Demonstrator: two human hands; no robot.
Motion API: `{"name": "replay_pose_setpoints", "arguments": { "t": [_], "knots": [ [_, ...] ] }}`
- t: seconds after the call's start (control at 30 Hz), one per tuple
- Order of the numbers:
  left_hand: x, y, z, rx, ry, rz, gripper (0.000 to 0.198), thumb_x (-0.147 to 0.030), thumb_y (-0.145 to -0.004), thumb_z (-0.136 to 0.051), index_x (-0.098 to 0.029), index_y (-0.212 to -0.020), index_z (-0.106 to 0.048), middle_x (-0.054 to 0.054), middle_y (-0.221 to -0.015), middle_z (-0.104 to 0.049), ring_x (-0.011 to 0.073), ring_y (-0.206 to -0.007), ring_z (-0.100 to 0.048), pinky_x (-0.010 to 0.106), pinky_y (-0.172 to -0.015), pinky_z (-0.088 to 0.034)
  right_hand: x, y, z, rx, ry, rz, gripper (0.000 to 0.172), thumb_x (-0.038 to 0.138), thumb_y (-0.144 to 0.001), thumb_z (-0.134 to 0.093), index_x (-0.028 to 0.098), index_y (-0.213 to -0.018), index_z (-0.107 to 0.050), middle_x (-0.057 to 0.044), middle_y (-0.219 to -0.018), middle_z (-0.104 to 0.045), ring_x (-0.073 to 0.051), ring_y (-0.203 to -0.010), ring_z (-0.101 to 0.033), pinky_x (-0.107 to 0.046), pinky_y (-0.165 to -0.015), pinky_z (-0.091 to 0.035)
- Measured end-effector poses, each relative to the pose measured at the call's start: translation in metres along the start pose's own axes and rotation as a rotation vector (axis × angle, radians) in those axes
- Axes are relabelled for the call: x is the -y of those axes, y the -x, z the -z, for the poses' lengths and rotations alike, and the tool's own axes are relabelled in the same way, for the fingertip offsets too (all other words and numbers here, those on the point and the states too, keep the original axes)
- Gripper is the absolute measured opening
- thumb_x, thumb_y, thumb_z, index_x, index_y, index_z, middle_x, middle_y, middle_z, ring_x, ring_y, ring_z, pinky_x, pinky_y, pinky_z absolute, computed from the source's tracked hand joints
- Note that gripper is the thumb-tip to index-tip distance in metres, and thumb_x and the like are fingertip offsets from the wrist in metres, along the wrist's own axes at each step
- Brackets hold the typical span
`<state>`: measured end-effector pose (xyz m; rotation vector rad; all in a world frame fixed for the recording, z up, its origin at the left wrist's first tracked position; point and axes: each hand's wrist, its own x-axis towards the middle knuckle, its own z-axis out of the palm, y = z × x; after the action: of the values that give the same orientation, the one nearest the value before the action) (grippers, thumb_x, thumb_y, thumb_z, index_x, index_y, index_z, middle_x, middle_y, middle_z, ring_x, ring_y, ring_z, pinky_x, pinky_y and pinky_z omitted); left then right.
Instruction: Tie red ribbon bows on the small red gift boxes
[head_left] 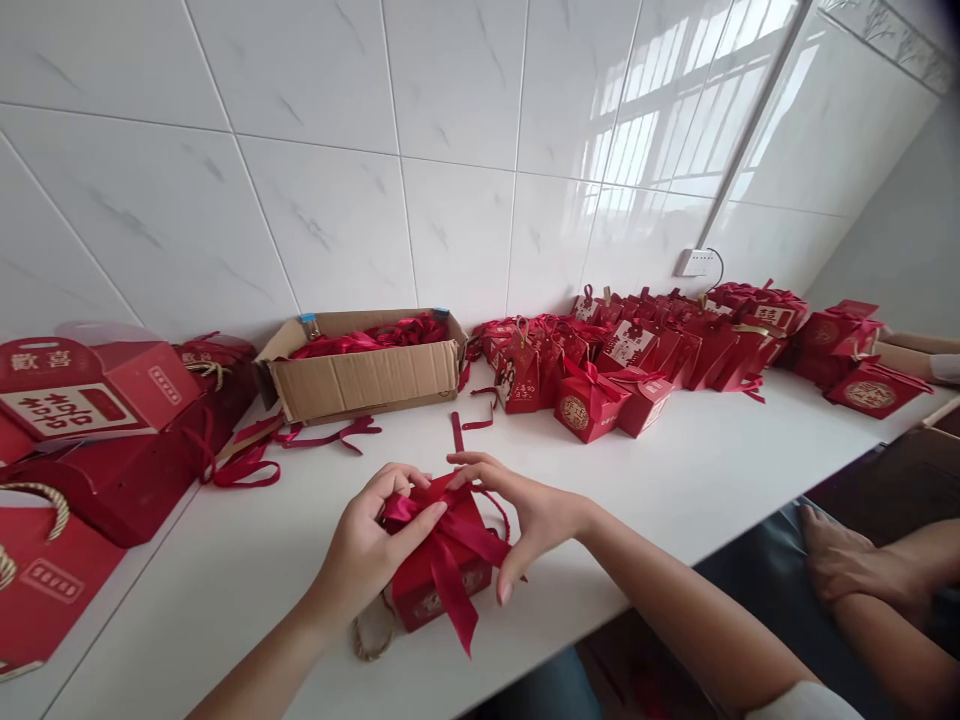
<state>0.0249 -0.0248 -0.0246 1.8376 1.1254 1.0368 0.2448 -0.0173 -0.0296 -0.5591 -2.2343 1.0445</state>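
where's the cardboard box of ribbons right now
In the head view, the cardboard box stands left of centre by the tiled wall, beyond the left hand.

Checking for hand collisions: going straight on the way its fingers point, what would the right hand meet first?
Probably the left hand, which lies just ahead of the right hand over the red box; depth is unclear, so it might brush the ribbon bow first.

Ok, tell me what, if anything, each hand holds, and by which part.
The left hand pinches the ribbon by its left loop. Whether the right hand grips anything cannot be told.
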Motion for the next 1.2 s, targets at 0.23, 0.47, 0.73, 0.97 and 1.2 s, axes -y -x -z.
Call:
{"name": "replay_pose_setpoints", "arguments": {
  "t": [0.23,0.47,0.73,0.97,1.2],
  "knots": [
    [0.007,-0.001,0.0,-0.176,-0.011,-0.055,0.029,-0.039,-0.08,-0.059,-0.027,-0.104,-0.047,0.005,-0.127,-0.048,0.022,-0.117,-0.047,0.039,-0.097,-0.039,0.002,0.01,-0.016,-0.219,0.192,-0.138,0.073,0.044,-0.056,-0.08,0.021,-0.115,-0.043,-0.012,-0.125,-0.043,-0.023,-0.113,-0.048,-0.037,-0.095,-0.041],
    [0.011,-0.001,0.001,-0.209,0.026,-0.01,0.036,-0.039,-0.081,-0.057,-0.029,-0.112,-0.043,0.006,-0.133,-0.044,0.0243,-0.129,-0.035,0.042,-0.098,-0.038,-0.029,0.033,0.017,-0.977,0.96,-0.75,0.073,0.053,-0.072,-0.062,0.011,-0.126,-0.037,-0.028,-0.138,-0.024,-0.045,-0.13,-0.02,-0.062,-0.094,-0.028],
    [-0.001,-0.002,0.012,-0.279,-0.018,-0.041,0.036,-0.038,-0.081,-0.057,-0.028,-0.113,-0.043,0.005,-0.131,-0.046,0.023,-0.127,-0.038,0.04,-0.097,-0.038,-0.022,-0.011,-0.005,-0.596,1.111,-0.466,0.065,0.042,-0.082,-0.052,0.016,-0.137,-0.03,-0.019,-0.149,-0.01,-0.037,-0.138,-0.007,-0.056,-0.105,-0.02],
    [-0.024,0.026,0.095,-0.583,-0.485,-0.203,0.04,-0.037,-0.075,-0.062,-0.028,-0.112,-0.047,0.006,-0.128,-0.048,0.0256,-0.122,-0.044,0.04,-0.098,-0.038,-0.076,-0.041,-0.025,-0.343,1.023,-0.285,0.044,0.028,-0.084,-0.049,0.015,-0.126,-0.046,-0.019,-0.146,-0.022,-0.034,-0.135,-0.018,-0.052,-0.105,-0.026],
    [-0.003,0.052,0.229,-0.795,-1.015,0.368,0.055,-0.046,-0.067,-0.066,-0.016,-0.109,-0.048,0.015,-0.118,-0.053,0.0395,-0.119,-0.041,0.058,-0.096,-0.035,-0.105,-0.034,-0.029,-0.363,0.858,-0.406,0.036,0.034,-0.086,-0.046,0.017,-0.117,-0.05,-0.017,-0.139,-0.03,-0.031,-0.132,-0.028,-0.05,-0.101,-0.034]
  ]
}}
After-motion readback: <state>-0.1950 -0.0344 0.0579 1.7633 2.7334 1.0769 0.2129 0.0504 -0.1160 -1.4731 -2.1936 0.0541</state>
